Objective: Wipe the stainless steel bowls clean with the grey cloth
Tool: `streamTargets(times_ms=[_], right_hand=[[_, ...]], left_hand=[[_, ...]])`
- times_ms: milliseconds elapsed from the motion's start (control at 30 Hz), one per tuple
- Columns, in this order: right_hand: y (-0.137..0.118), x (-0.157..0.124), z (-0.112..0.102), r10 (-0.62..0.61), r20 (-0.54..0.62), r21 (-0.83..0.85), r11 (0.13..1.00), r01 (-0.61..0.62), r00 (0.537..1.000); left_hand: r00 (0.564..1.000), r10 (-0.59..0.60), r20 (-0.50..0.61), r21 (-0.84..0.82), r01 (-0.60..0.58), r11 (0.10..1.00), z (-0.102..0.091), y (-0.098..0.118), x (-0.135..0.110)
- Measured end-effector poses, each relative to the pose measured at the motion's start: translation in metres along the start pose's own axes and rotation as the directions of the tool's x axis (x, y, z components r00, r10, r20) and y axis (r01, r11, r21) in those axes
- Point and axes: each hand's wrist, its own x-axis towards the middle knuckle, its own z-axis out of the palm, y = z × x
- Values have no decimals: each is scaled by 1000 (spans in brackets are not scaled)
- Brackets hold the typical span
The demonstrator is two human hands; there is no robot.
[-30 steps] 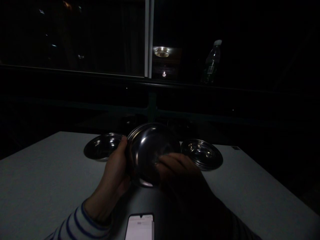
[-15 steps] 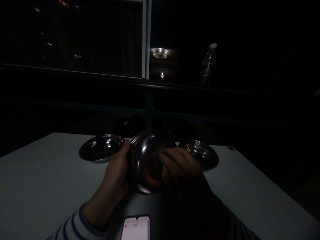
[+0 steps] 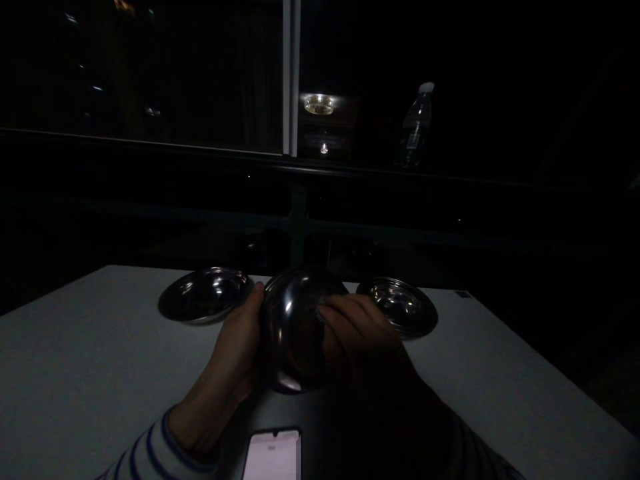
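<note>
A shiny metal bowl is held up and tilted above the table, its rounded side towards me. My left hand grips its left edge, thumb up along the rim. Against the bowl's right part, my right hand has its fingers pinched together. A small greyish bit shows at those fingertips, too dark to name. Behind my left hand rests a second metal bowl, wide and shallow. A third metal bowl sits behind my right hand.
A phone with a lit screen lies on the white table near me. Beyond the table's far edge are a dark window with a pale frame and a clear plastic bottle with a white cap. The room is very dark.
The held bowl has tilted and shifted slightly downwards, with both hands still on it. My right fingertips have moved a little left across its surface. The phone screen's content looks different.
</note>
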Motion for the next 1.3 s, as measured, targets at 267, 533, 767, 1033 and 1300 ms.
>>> streamTargets(times_ms=[267,533,767,1033,1300], right_hand=[[-1,-2,6,-8,-26,33,999,9,1000],[1,-2,7,-77,45,92,993,73,996],[8,-1,5,10,-8,61,998,-9,1000],[8,1,4,12,-7,39,999,-11,1000],[10,1,4,15,-4,30,999,-15,1000]], left_hand=[[1000,-8,11,1,8,1000,-1,-4,3],[1000,-13,-28,24,14,1000,0,-3,3],[999,-10,-35,42,12,999,1,-2,2],[1000,4,-12,88,-3,996,-3,-4,6],[1000,20,9,119,-21,993,-3,-6,4]])
